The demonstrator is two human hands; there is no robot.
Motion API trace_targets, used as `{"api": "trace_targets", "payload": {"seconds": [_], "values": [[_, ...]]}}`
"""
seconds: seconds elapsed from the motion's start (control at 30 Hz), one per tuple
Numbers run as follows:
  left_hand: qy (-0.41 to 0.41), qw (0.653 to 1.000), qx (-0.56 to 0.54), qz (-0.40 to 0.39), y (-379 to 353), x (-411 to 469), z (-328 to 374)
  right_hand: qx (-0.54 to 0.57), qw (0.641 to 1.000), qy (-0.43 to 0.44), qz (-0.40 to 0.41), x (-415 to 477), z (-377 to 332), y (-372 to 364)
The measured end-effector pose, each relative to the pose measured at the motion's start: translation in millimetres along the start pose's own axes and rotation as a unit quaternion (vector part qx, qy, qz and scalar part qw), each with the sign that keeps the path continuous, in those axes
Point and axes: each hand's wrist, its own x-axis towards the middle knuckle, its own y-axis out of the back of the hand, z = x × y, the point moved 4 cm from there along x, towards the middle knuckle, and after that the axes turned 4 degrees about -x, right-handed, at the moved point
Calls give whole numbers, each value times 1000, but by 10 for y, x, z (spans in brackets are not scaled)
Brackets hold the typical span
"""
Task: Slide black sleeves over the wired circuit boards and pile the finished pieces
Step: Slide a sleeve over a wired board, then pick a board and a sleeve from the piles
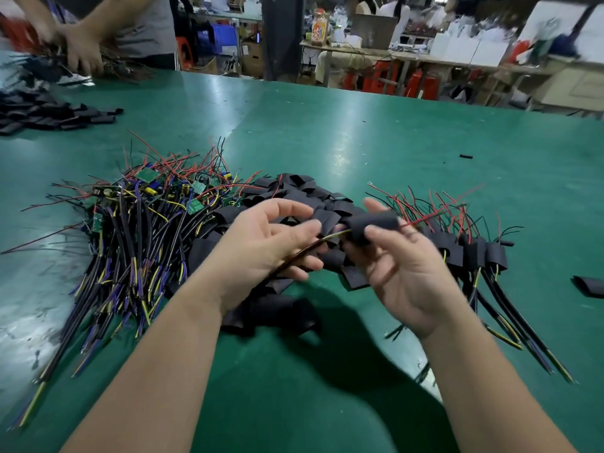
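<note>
A green worktop [359, 132], glossy and scuffed pale near its left front edge, carries several heaps. Left of centre lies a tangle of bare wired circuit boards [137, 223], their red and black leads fanning away and their thick cables pointing toward the near edge. Touching it on the right is a pile of loose black sleeves [304, 191]. Further right lie the finished pieces [474, 253], sleeved, cables trailing forward. A lone sleeve [590, 286] lies flat at the right edge, a small black piece [465, 156] well apart behind, and a second sleeve pile [55, 114] at the far left.
</note>
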Motion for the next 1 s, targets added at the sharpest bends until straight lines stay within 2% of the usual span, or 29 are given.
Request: {"api": "trace_targets", "payload": {"seconds": [0.03, 0.1, 0.13, 0.17, 0.23, 0.27, 0.33, 0.37, 0.4, 0.47, 0.53, 0.57, 0.67, 0.8, 0.87, 0.93, 0.97, 1.0], "values": [[-8, 1000, -14, 26, 67, 26, 11, 4, 999, 18, 48, 19, -101, 76], [-31, 987, 35, 151, 278, 61, 38, -72, 983, 70, 156, 22, -307, 299], [-43, 963, 126, 234, 426, 69, 47, -136, 963, 102, 209, 1, -406, 419], [-49, 915, 257, 307, 564, 64, 59, -219, 932, 133, 255, -21, -494, 530], [-7, 784, 490, 380, 727, 7, 73, -434, 829, 162, 313, -65, -619, 696], [30, 743, 543, 391, 784, -10, 56, -537, 766, 154, 318, -67, -639, 743], [94, 704, 585, 391, 830, -22, 12, -682, 650, 130, 311, -52, -630, 779], [112, 690, 603, 386, 841, -16, -15, -707, 621, 141, 307, -48, -625, 757], [119, 678, 618, 379, 845, -12, -32, -708, 618, 163, 301, -53, -619, 708], [115, 666, 635, 374, 863, -7, -33, -670, 671, 181, 262, -56, -566, 593], [101, 665, 640, 372, 891, -5, -21, -652, 716, 136, 210, -34, -451, 530], [91, 669, 637, 372, 903, -1, -16, -663, 718, 104, 185, -23, -385, 518], [62, 693, 609, 381, 913, 20, -5, -700, 694, 54, 158, -14, -280, 524], [44, 722, 549, 419, 948, -3, 21, -708, 676, 46, 198, -17, -284, 612], [-21, 762, 485, 428, 920, -4, 74, -727, 649, 70, 215, -28, -304, 592], [-121, 818, 403, 393, 822, 32, 130, -721, 636, 156, 227, -67, -371, 468], [-160, 849, 354, 358, 758, 61, 148, -687, 659, 205, 229, -84, -401, 419], [-187, 880, 303, 313, 681, 83, 156, -625, 713, 227, 222, -94, -415, 390]]}}
